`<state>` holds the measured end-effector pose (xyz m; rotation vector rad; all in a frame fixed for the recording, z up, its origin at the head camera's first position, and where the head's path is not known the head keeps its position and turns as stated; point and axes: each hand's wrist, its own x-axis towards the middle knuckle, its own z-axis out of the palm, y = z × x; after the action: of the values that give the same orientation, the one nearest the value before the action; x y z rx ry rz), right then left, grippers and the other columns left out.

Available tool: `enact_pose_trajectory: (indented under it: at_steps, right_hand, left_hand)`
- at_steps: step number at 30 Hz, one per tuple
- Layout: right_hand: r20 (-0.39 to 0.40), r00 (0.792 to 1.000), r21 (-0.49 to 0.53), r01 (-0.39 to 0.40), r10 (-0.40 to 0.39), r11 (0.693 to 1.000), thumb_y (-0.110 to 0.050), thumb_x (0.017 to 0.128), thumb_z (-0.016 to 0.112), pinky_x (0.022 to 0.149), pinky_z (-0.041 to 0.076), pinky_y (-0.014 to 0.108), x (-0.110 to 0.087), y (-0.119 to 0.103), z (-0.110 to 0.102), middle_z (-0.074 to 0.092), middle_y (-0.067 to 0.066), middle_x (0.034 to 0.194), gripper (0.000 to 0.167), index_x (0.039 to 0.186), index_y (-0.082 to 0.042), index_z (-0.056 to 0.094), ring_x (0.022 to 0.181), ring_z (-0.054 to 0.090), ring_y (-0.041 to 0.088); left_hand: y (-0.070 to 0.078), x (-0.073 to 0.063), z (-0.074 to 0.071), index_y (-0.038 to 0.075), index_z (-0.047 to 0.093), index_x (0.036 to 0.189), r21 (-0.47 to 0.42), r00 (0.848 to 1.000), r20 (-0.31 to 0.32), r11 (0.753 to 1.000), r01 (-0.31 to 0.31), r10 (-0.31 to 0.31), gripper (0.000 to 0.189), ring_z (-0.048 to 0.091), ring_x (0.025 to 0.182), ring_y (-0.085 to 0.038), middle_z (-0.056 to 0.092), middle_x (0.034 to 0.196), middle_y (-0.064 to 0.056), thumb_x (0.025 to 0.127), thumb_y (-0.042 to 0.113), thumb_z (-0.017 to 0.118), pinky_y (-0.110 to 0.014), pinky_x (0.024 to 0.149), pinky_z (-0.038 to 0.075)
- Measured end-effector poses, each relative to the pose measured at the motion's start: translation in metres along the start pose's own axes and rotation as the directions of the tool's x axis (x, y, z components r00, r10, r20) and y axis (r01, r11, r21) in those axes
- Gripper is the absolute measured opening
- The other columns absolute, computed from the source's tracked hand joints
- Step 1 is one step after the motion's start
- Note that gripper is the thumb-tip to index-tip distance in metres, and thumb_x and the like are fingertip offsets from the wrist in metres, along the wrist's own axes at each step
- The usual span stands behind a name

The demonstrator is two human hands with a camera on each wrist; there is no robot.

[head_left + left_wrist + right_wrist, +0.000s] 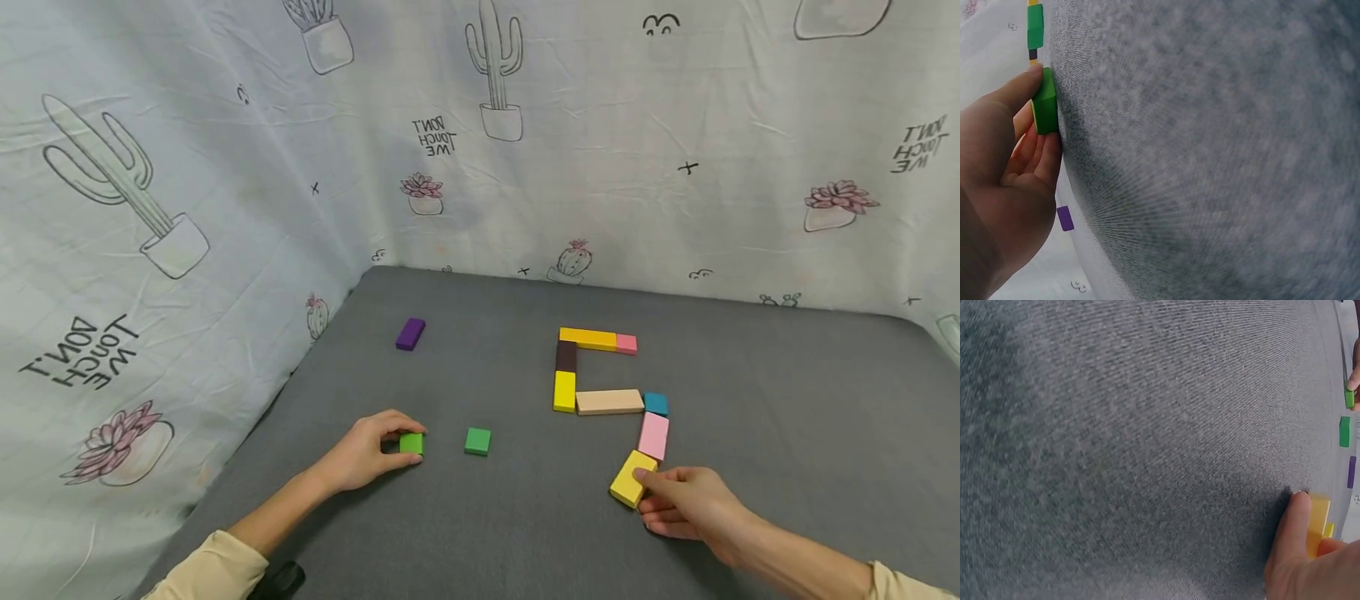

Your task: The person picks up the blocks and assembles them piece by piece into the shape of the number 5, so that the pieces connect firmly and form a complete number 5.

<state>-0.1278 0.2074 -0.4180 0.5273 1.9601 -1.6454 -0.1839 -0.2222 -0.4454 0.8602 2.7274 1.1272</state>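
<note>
At the left of the head view, my left hand [365, 454] pinches a light green block [411, 443] between thumb and fingers; the left wrist view shows the grip on this block [1045, 105] from the side. A darker green square block [477, 442] lies a little to its right. My right hand [693, 508] holds a yellow block [630, 482] by its right side, thumb on top. The block is tilted, its upper corner right at the end of a pink block [653, 436]. Above that are a blue block [656, 404] and a long beige block [609, 402].
The row continues with a yellow block [565, 392], a dark brown block [566, 357], a long orange-yellow block [588, 338] and a small pink block [626, 344]. A purple block [410, 334] lies at the back left. Cactus-print cloth [600, 150] hangs behind the grey table [810, 400].
</note>
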Motion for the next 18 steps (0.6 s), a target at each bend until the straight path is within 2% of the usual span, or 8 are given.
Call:
enact_pose_trajectory:
  at_steps: [8, 18]
  right_hand:
    - [-0.026, 0.998, -0.096, -0.058, 0.056, 0.994, -0.029, 0.098, 0.055, 0.063, 0.056, 0.029, -0.0016, -0.0050, 0.0017, 0.062, 0.010, 0.072, 0.040, 0.105, 0.009, 0.045, 0.059, 0.060, 0.015]
    - [-0.030, 0.997, -0.189, -0.073, 0.069, 0.979, -0.029, 0.100, 0.050, 0.060, 0.055, 0.030, -0.0020, -0.0070, 0.0029, 0.061, 0.010, 0.072, 0.040, 0.106, 0.010, 0.044, 0.059, 0.061, 0.016]
  left_hand:
    - [0.0007, 0.0003, 0.0002, 0.005, 0.066, 0.112, 0.003, 1.000, -0.001, 1.000, 0.005, -0.005, 0.034, 0.060, 0.092, -0.013, 0.060, 0.108, -0.002, 0.082, 0.015, 0.077, -0.028, 0.080, 0.052]
    - [0.0028, 0.0003, 0.0002, 0.004, 0.066, 0.112, 0.009, 1.000, 0.003, 1.000, 0.012, -0.012, 0.035, 0.060, 0.093, -0.014, 0.060, 0.108, -0.003, 0.081, 0.014, 0.077, -0.028, 0.080, 0.052]
